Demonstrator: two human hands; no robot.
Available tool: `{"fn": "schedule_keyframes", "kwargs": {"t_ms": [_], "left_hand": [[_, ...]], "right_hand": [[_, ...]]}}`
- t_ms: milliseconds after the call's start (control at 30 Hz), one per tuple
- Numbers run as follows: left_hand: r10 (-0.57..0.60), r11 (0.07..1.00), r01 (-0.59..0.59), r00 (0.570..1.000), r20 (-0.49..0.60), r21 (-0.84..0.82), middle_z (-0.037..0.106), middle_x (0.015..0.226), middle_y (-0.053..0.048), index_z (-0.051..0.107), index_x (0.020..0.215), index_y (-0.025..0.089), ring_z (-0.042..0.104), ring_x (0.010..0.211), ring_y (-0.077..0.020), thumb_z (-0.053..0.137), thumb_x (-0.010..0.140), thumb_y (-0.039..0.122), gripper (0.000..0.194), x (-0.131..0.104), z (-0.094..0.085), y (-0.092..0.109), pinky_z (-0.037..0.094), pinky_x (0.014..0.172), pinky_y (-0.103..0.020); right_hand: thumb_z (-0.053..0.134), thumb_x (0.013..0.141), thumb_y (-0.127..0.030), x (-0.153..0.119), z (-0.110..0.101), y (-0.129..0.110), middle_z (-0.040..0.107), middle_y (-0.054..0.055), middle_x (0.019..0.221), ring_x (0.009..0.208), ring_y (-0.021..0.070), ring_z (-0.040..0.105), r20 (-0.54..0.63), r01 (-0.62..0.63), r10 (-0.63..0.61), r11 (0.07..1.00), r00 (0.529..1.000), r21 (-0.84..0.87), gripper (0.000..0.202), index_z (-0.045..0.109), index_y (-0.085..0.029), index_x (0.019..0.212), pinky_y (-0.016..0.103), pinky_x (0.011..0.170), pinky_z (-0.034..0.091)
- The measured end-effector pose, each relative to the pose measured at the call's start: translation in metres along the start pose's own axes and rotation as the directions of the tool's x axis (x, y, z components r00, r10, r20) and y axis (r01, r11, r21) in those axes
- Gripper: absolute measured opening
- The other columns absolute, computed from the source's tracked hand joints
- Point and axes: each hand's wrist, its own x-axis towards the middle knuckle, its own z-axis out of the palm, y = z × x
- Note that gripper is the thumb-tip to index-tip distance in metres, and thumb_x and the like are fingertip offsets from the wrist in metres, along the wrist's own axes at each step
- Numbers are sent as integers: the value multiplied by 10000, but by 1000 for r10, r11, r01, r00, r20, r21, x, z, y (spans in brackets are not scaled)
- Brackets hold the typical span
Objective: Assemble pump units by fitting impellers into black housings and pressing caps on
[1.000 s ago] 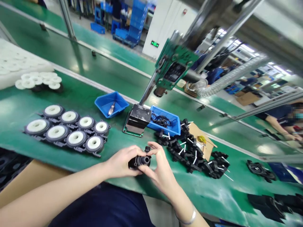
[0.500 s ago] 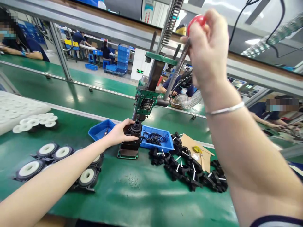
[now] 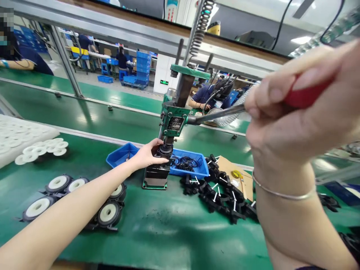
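A green hand-lever press point(image 3: 176, 118) stands on the bench, its ram down on a round black plastic part point(image 3: 165, 150). My left hand point(image 3: 149, 154) grips that part on the press base, thumb at the near side and fingers behind it. My right hand point(image 3: 292, 108) is closed round the red knob point(image 3: 308, 92) of the press lever point(image 3: 222, 112), which lies nearly level, pointing right. Right behind the press is a blue bin point(image 3: 191, 170) with black rubber rings. Another blue bin point(image 3: 119, 157) sits behind my left wrist.
Black parts with white discs point(image 3: 108, 213) lie at the left, partly behind my left forearm. White rings point(image 3: 39, 150) are stacked farther back. Black parts with white pins point(image 3: 216, 195) and cardboard point(image 3: 225, 165) with yellow tape point(image 3: 236, 174) lie at the right. Co-workers sit beyond.
My right hand has pulled the lever down and to the right from its raised position. The ram has come down onto the black part. My left hand still holds the part.
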Motion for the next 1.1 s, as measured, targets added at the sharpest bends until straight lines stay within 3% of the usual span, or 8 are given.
{"fn": "schedule_keyframes", "kwargs": {"t_ms": [100, 233, 400, 600, 700, 767, 933, 1100], "left_hand": [[-4, 1000, 4, 1000, 14, 10, 698, 1076, -36, 497, 1082, 222, 692, 1031, -252, 867, 627, 405, 614, 0, 0, 0, 522, 977, -412], [-2, 1000, 1, 1000, 27, 19, 697, 1091, -41, 501, 1089, 221, 691, 1033, -248, 859, 637, 397, 603, -1, 1, 2, 516, 992, -420], [-14, 999, 13, 1000, 14, 47, 690, 1129, -49, 488, 1082, 222, 686, 1057, -253, 849, 627, 399, 606, -1, 0, 7, 508, 1015, -437], [-31, 994, 29, 999, 15, 104, 697, 1111, -45, 497, 1085, 225, 692, 1030, -248, 850, 633, 389, 597, -3, -1, 11, 521, 995, -425], [-36, 991, 33, 999, 25, 128, 698, 1086, -40, 506, 1069, 224, 684, 1047, -252, 856, 639, 399, 582, -2, -3, 12, 511, 1008, -425], [-38, 990, 32, 999, 36, 137, 698, 1081, -38, 510, 1065, 224, 679, 1061, -255, 861, 637, 415, 585, -2, -5, 12, 503, 1019, -427], [-34, 990, 26, 998, 55, 142, 696, 1082, -43, 512, 1067, 220, 680, 1040, -250, 861, 631, 429, 597, 0, -8, 10, 518, 987, -410], [-27, 989, 19, 998, 53, 146, 688, 1094, -47, 514, 1055, 210, 672, 1044, -243, 868, 626, 416, 593, 0, -11, 12, 498, 1010, -410]], "right_hand": [[473, 964, -244, -2, 13, 4, 408, -21, 525, 396, 112, 391, -210, 170, -179, 984, 961, -57, 393, 436, -255, 573, 301, 346, 307], [437, 963, -197, -21, 17, -7, 360, -43, 467, 363, 84, 337, -366, 235, -254, 967, 895, -94, 433, 436, -235, 532, 239, 319, 274], [536, 963, -306, -8, 10, -4, 444, -39, 503, 365, 63, 382, -133, 163, -167, 986, 977, -44, 416, 464, -219, 562, 241, 344, 282], [481, 995, -321, -23, 9, -5, 359, -50, 503, 411, 75, 417, -350, 203, -235, 971, 907, -125, 441, 409, -216, 572, 233, 407, 336], [483, 1006, -341, -16, 6, -9, 399, -50, 531, 409, 71, 424, -140, 132, -147, 984, 979, -116, 430, 412, -224, 599, 235, 387, 340], [497, 1003, -314, -16, 3, -11, 424, -49, 553, 415, 64, 415, -46, 125, -130, 987, 990, -98, 402, 437, -223, 616, 234, 386, 346], [412, 1040, -390, -38, 2, -14, 407, -42, 581, 482, 89, 472, -293, 139, -209, 960, 933, -242, 435, 423, -231, 635, 244, 481, 439], [431, 1011, -180, -16, 5, -3, 450, -54, 581, 429, 84, 426, -33, 204, -204, 979, 978, -8, 342, 490, -231, 678, 251, 420, 368]]}}
